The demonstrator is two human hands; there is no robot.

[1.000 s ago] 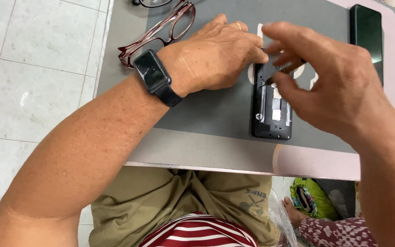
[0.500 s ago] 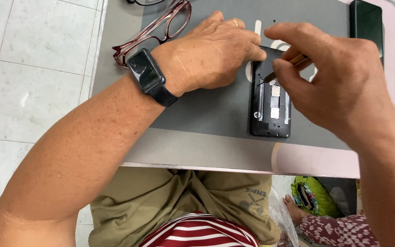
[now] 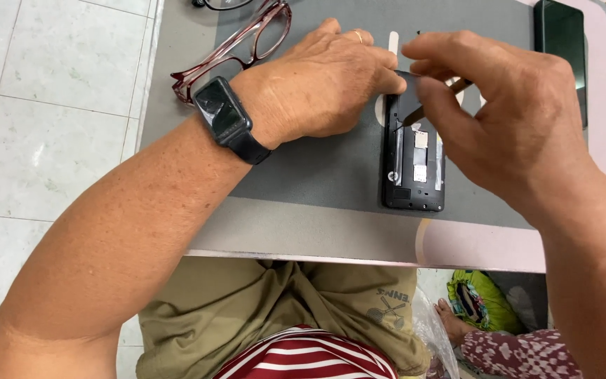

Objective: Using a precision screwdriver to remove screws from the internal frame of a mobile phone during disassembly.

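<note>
A black phone (image 3: 414, 168) with its back cover off lies on a grey mat (image 3: 317, 168), its inner parts showing. My left hand (image 3: 324, 84), with a black watch on the wrist and a ring on one finger, rests on the mat and pinches the phone's upper left edge. My right hand (image 3: 499, 112) hovers over the phone's top and holds a thin brown tool (image 3: 443, 98) whose tip touches the upper part of the open phone. My fingers hide the phone's top end.
Red-framed glasses (image 3: 236, 45) lie on the mat at the upper left. A second dark phone (image 3: 560, 49) lies at the upper right. The pink table edge (image 3: 359, 242) is close to my lap. Another person's foot (image 3: 450, 312) and a green bag (image 3: 475, 298) show below right.
My right hand has lifted and shifted up toward the phone's top, uncovering more of the open back. My left hand has stayed on the phone's upper edge.
</note>
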